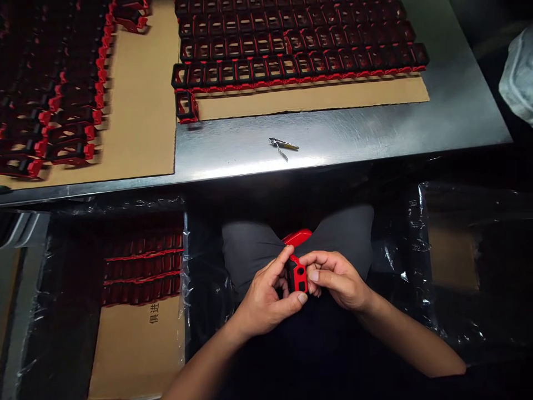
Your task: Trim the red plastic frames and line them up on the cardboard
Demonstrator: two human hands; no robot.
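Note:
Above my lap, my left hand [270,291] grips a small red and black plastic part [299,276] between thumb and fingers. Its red face, with round and squarish dark holes, is turned upward. My right hand [337,278] is closed at the part's right edge, thumb and fingers pinched together. Whether those fingertips hold the part itself or something tiny against it, I cannot make out. A red object [297,237] shows between my knees, beyond the hands.
Rows of similar parts [260,69] stand on cardboard [312,101] on the metal table [358,133]. More rows [70,116] fill the left side. A thin metal tool [283,145] lies near the edge. A plastic-lined box [139,333] at left holds parts; another lined box [453,255] stands right.

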